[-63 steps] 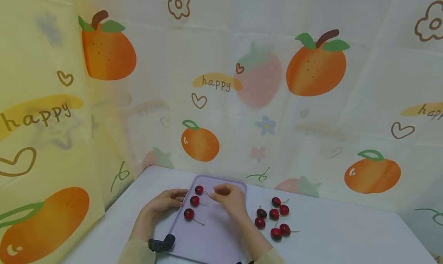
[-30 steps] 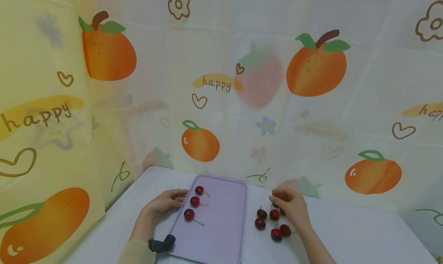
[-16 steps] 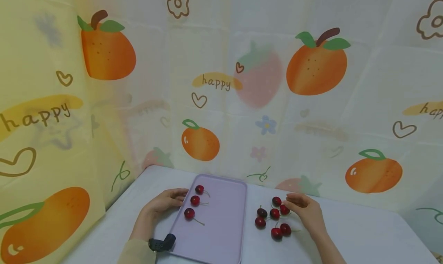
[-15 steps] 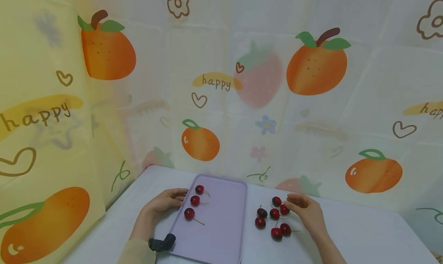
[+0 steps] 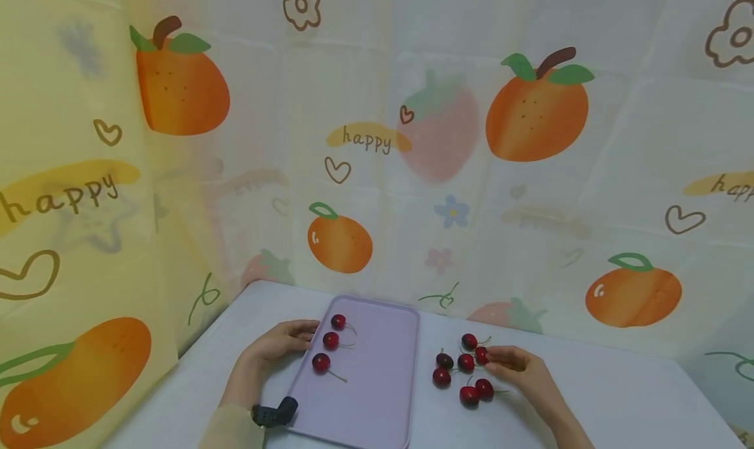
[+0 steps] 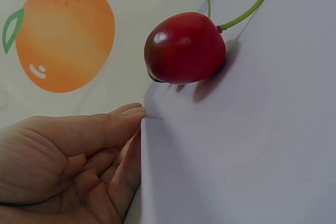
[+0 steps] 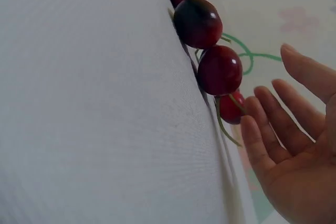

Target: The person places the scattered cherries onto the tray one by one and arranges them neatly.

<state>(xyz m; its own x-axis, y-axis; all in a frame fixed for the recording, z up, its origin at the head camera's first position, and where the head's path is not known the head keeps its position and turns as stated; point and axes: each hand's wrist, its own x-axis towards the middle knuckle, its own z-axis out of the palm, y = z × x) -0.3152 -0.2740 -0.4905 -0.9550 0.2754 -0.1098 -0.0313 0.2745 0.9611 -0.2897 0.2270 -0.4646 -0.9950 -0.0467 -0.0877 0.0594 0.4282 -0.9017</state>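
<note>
In the head view, three dark red cherries with green stems, one of them a cherry [image 5: 321, 362], lie in a column along the left side of a lilac tray [image 5: 377, 396]. My left hand [image 5: 277, 344] rests against the tray's left edge, its fingertips at the rim. Close by in the left wrist view is a cherry [image 6: 185, 48] on the tray. To the right of the tray, a loose cluster of cherries [image 5: 465, 362] lies on the white cloth. At its right side, my right hand [image 5: 518, 367] has extended, parted fingers beside a cherry [image 7: 232, 107]; contact is unclear.
A white cloth [image 5: 601, 396] covers the table. A printed curtain [image 5: 383, 194] with oranges, hearts and "happy" lettering stands behind and to the left. On my left wrist sits a black strap device [image 5: 275, 413].
My right hand has gone from above the tray to the cherry cluster, then to its right side and lower. The left hand and the tray's three cherries look still after that.
</note>
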